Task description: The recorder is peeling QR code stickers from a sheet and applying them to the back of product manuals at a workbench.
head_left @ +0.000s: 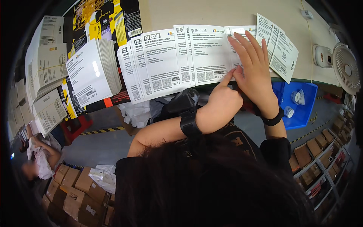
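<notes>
A row of overlapping white printed cards [159,60] lies along the near edge of the table. My right hand [257,72] rests on the right part of the row, its fingers stretched out over a white card [210,53]. Beside it my left hand [223,102] is mostly curled, with the index finger pointing up to the right thumb at the cards' lower edge. Whatever the curled left fingers hold, if anything, is hidden. Past my right hand, more white cards [283,55] fan out at a tilt. A black band circles each wrist, the left one carrying a black device [184,101].
Left of the row stands a thick stack of white cards [90,72], near more bundles [47,68] and yellow-black printed sheets [96,28] with yellow rubber bands. At right are a blue bin [308,106] holding rolls, and a white fan [346,64]. Cardboard boxes [79,196] and another person [43,155] are behind.
</notes>
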